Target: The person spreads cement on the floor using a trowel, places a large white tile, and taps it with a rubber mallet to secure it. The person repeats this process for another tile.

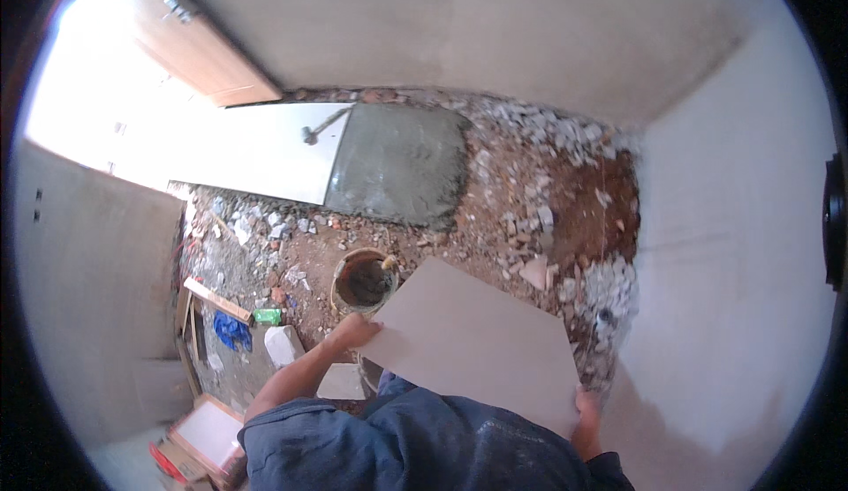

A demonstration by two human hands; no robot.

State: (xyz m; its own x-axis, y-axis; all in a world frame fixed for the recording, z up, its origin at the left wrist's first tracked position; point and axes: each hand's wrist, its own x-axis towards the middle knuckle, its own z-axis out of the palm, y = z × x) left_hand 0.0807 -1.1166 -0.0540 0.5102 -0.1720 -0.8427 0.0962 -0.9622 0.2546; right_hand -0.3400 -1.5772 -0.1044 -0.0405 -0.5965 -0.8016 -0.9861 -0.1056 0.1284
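A large pale beige tile [481, 341] is held tilted in front of my body, gripped by its two opposite edges. My left hand [356, 330] is closed on its left edge, and my right hand [586, 407] grips its right edge, low down. Farther off lies a bed of wet grey mortar [397, 164] with a ragged right border. Against its left side rests a floor tile [283, 160], washed out by bright light. A mallet [311, 135] lies on that tile, its handle reaching toward the mortar. A bucket [336, 292] with grey mix inside stands just beyond my left hand.
Rubble and red soil [503, 200] cover the floor around the mortar. A wooden door [208, 45] stands at the far left. White blocks [283, 346], a blue bag [231, 332], a green packet [268, 316] and wooden strips [216, 299] lie left. Walls [733, 253] bound the right and far sides.
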